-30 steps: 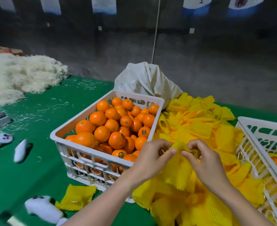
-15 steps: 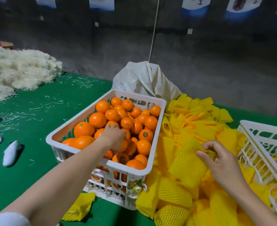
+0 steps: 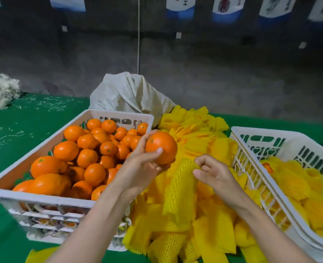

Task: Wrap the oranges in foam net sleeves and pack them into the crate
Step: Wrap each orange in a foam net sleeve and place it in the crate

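The left grip (image 3: 143, 168) curled round a single orange (image 3: 161, 147), thumb across its near face and fingers behind it, holding it raised over the edge of the sleeve pile (image 3: 195, 141). The fruit was round, glossy and deep orange, with a small dark stem mark toward its upper left.

Just beside it, lower and to the right, the right grip (image 3: 212, 175) pinched the top edge of one yellow foam net sleeve (image 3: 179, 188) between thumb and curled fingers. The sleeve hung flattened with its mesh plainly showing, and its lower end lay on the pile. Orange and sleeve were close, but whether they touched could not be told.

The left forearm crossed the right wall of the white supply crate (image 3: 43, 147), which was heaped with bare oranges (image 3: 86, 158) up to its rim. The right forearm ran near the left rim of the packing crate (image 3: 271, 130), where yellow wrapped oranges (image 3: 293, 183) lay against its right side. Sleeves filled the stretch between the two crates, and the air above them was open around both grips.

A pale sack (image 3: 130, 95) stood behind the supply crate on the green tabletop (image 3: 33, 114).
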Motion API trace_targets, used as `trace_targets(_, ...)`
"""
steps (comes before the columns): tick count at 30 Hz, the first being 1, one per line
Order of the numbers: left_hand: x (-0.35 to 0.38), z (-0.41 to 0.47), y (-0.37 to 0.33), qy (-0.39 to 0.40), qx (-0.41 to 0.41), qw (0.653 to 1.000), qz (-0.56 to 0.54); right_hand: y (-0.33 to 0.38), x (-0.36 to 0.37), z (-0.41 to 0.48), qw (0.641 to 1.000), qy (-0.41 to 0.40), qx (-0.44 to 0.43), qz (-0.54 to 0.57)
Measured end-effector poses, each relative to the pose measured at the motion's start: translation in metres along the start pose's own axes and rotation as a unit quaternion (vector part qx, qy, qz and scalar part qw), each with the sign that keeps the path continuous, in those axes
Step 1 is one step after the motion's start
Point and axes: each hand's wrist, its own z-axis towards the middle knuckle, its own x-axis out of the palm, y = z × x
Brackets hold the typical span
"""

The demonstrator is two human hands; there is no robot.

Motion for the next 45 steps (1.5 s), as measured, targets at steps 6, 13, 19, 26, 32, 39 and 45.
trace_targets(6, 0.05, 0.017, 0.043, -0.133, -0.089, 0.984, -0.075, 0.001, -0.015, -0.012, 0.989, -0.017, 0.056, 0.133)
trace_targets(13, 0.062, 0.018, 0.076, -0.113, -0.073, 0.987, 0.092, -0.014, -0.015, -0.024, 0.956, 0.068, 0.112, 0.263)
trace_targets(19, 0.073, 0.007, 0.09, -0.145, -0.047, 0.985, 0.077, -0.027, -0.01, -0.026, 0.988, -0.038, 0.111, 0.101)
trace_targets(26, 0.076, 0.004, 0.1, -0.192, -0.051, 0.979, 0.036, -0.042, 0.002, -0.023, 0.977, -0.203, 0.056, -0.044)
trace_targets(32, 0.063, -0.001, 0.098, -0.077, -0.035, 0.996, -0.035, -0.04, 0.003, -0.022, 0.971, -0.201, 0.069, 0.106)
trace_targets(39, 0.057, -0.002, 0.099, -0.093, 0.082, 0.987, 0.098, -0.034, -0.003, -0.022, 0.953, -0.196, 0.127, 0.192)
trace_targets(45, 0.048, 0.0, 0.093, -0.029, 0.042, 0.993, 0.11, -0.027, -0.013, -0.016, 0.979, -0.174, 0.038, 0.095)
